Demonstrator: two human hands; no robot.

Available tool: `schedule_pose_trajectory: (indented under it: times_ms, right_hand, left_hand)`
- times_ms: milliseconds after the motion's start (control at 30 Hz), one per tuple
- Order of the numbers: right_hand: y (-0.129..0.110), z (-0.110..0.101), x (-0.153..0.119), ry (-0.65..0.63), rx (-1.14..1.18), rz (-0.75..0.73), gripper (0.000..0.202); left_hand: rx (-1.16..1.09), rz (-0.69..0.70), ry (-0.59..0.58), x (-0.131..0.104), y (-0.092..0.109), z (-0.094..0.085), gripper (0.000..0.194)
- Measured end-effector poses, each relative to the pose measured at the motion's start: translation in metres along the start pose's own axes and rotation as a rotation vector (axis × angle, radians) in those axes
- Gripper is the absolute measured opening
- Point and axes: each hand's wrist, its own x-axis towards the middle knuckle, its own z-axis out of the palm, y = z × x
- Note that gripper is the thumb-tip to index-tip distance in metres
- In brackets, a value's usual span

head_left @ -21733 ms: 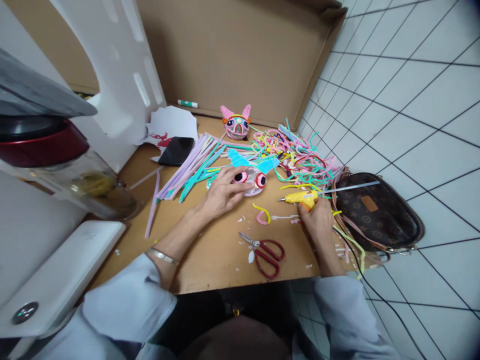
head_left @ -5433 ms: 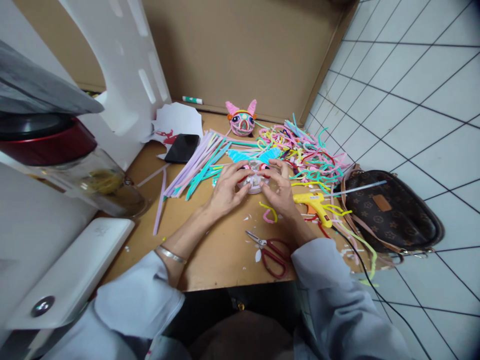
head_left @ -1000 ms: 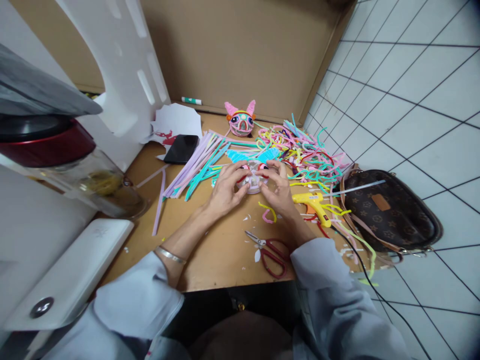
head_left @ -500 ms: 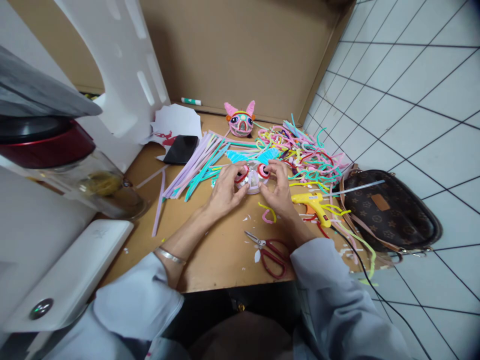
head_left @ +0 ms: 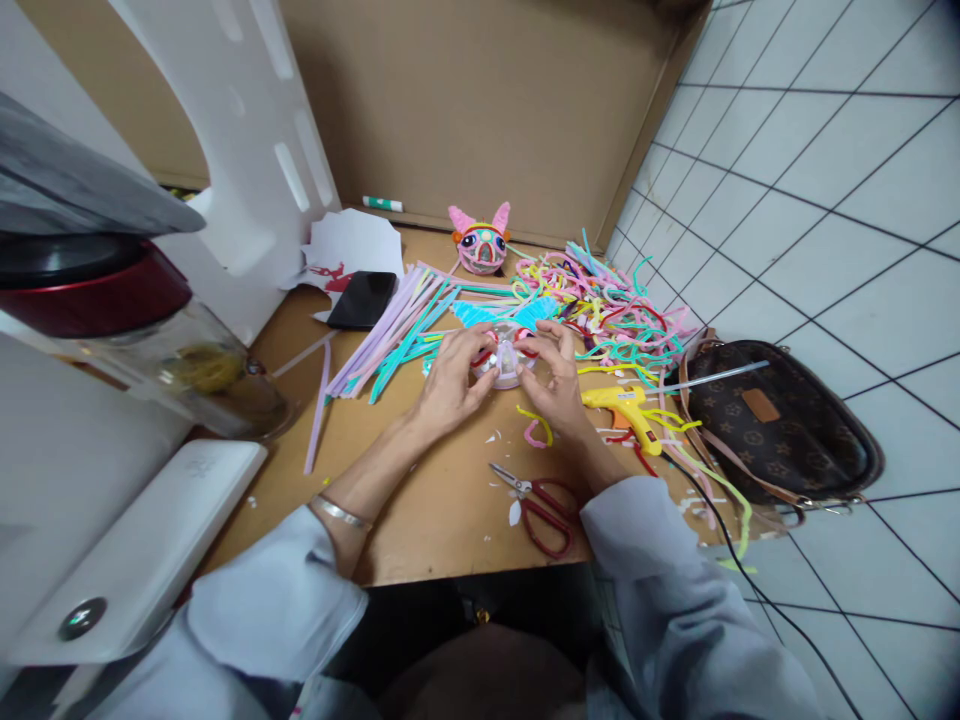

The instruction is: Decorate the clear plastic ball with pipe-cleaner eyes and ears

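Note:
Between my hands is a clear, round craft animal head point(head_left: 508, 372) with blue pipe-cleaner ears point(head_left: 537, 312) and red-rimmed eyes. My left hand point(head_left: 454, 375) grips its left side, the thumb at the front and the fingers by one eye. On the opposite side, my right hand point(head_left: 556, 378) holds it with the thumb low and bent fingers over the other eye, partly hiding it. Red-handled scissors point(head_left: 537, 508) lie on the table nearer to me. A yellow glue gun point(head_left: 628, 408) rests right of my right hand, a glue stick poking out of its back.
A finished-looking pink-eared head point(head_left: 482, 247) stands at the back. Loose pipe cleaners point(head_left: 600, 300) are heaped to the right, straight ones point(head_left: 390, 335) to the left. A black phone point(head_left: 363, 299), a glass jar point(head_left: 195, 365), a white device point(head_left: 150, 550) and a brown bag point(head_left: 780, 415) surround the work area.
My right fingers have shifted slightly over the eye on their side, covering more of it. My left hand and the head stay nearly still.

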Motion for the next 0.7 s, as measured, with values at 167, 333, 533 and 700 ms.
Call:
schedule_pose_trajectory:
  times_ms: [167,333,533,700]
  right_hand:
    - [0.0015,0.0003,-0.0012,-0.007,-0.003,-0.018,0.028]
    - [0.0024,0.0009,-0.0018,-0.022,-0.021,-0.020,0.028]
    - [0.0009,0.0017,-0.0017,-0.011,-0.021,-0.037,0.030]
    - [0.0005,0.0013,-0.0014,-0.027,-0.008,-0.017,0.030]
  left_hand:
    - [0.015,-0.001,-0.010,-0.0006,0.0011,-0.0004,0.021]
    - [0.030,-0.026,-0.021,-0.0015,0.0011,-0.0008,0.025]
    - [0.015,0.000,0.000,-0.0026,-0.0009,0.0006,0.025]
    - [0.029,-0.012,0.000,-0.0032,-0.0015,0.0013,0.026]
